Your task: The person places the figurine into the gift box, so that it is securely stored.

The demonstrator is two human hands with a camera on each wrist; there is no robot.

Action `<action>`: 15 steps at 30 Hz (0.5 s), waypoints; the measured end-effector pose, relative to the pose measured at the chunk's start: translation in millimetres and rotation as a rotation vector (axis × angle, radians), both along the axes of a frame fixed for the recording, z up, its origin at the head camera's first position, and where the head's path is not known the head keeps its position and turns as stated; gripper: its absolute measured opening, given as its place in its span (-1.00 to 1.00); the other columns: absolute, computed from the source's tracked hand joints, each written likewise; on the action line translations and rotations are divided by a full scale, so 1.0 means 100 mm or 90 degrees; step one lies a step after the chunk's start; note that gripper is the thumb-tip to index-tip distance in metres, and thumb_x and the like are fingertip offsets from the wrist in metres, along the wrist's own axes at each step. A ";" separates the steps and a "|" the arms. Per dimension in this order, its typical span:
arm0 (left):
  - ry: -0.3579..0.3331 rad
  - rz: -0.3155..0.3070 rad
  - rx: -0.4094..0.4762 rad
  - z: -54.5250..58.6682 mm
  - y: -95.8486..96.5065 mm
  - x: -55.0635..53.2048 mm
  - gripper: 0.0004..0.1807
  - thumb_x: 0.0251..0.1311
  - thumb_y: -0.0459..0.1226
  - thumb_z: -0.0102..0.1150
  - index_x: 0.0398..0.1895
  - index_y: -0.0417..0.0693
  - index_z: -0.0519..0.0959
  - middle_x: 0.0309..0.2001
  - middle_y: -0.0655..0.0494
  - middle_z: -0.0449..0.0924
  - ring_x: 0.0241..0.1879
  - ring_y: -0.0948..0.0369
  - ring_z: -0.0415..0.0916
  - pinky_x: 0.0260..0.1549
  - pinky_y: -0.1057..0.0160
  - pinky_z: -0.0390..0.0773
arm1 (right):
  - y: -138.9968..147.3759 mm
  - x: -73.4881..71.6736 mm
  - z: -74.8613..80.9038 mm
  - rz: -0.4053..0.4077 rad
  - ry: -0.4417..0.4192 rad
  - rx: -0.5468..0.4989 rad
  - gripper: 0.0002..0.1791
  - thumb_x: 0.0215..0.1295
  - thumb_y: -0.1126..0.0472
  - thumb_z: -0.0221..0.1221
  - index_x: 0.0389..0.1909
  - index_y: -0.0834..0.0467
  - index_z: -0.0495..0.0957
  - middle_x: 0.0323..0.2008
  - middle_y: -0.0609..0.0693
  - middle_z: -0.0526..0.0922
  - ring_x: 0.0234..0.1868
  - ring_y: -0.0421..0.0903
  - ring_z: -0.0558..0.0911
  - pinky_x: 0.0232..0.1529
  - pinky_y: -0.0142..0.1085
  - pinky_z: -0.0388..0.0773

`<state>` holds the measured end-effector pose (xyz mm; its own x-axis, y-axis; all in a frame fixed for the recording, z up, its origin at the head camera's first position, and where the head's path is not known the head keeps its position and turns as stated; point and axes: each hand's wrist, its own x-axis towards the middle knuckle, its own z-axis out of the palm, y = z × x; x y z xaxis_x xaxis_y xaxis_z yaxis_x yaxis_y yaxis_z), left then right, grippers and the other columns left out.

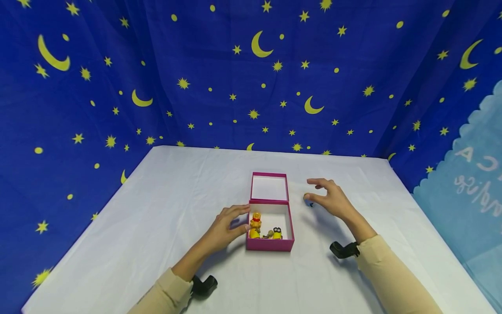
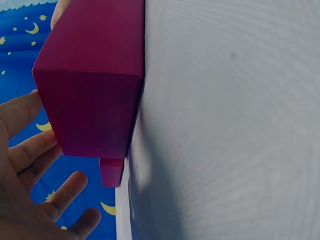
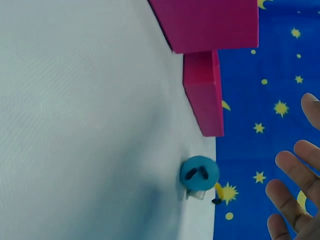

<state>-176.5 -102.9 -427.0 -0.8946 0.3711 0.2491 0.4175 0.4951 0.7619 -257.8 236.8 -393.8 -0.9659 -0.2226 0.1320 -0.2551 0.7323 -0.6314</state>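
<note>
On the white bench (image 1: 172, 196), a pink box (image 1: 269, 245) is touched at its left rim by the relaxed left hand (image 1: 224, 227); rightward, a blue figurine (image 3: 200, 173) is seen near the unclenched right hand (image 1: 331, 199).

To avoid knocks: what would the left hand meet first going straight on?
Likely the pink box, at its left rim; the left hand seems to touch it, though depth is unclear.

Bright light fills the head view, casting soft shadows on the table (image 1: 172, 192); both wrist views look dimmer.
</note>
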 end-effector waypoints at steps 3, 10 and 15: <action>-0.002 0.001 -0.001 0.00 0.00 0.00 -0.46 0.17 -0.12 0.23 0.25 0.07 0.43 0.30 0.21 0.38 0.23 0.10 0.28 0.17 -0.09 0.17 | 0.03 -0.02 -0.03 0.004 0.004 0.002 -0.39 0.17 -0.04 0.27 0.23 0.06 0.43 0.13 0.20 0.51 0.16 0.15 0.40 -0.01 0.07 0.38; -0.003 0.002 -0.003 0.00 0.00 0.00 -0.45 0.18 -0.11 0.23 0.26 0.01 0.43 0.30 0.22 0.38 0.23 0.09 0.28 0.17 -0.11 0.16 | 0.11 -0.08 -0.11 0.002 -0.011 0.007 -0.41 0.21 0.04 0.24 0.25 0.10 0.40 0.18 0.21 0.48 0.18 0.15 0.38 0.03 0.12 0.34; -0.004 0.004 -0.006 0.00 0.01 0.00 -0.44 0.17 -0.12 0.23 0.25 -0.02 0.43 0.30 0.22 0.38 0.23 0.09 0.29 0.16 -0.09 0.17 | 0.16 -0.10 -0.16 -0.003 -0.019 0.006 -0.41 0.21 0.04 0.24 0.25 0.12 0.39 0.19 0.19 0.48 0.18 0.16 0.37 0.09 0.15 0.30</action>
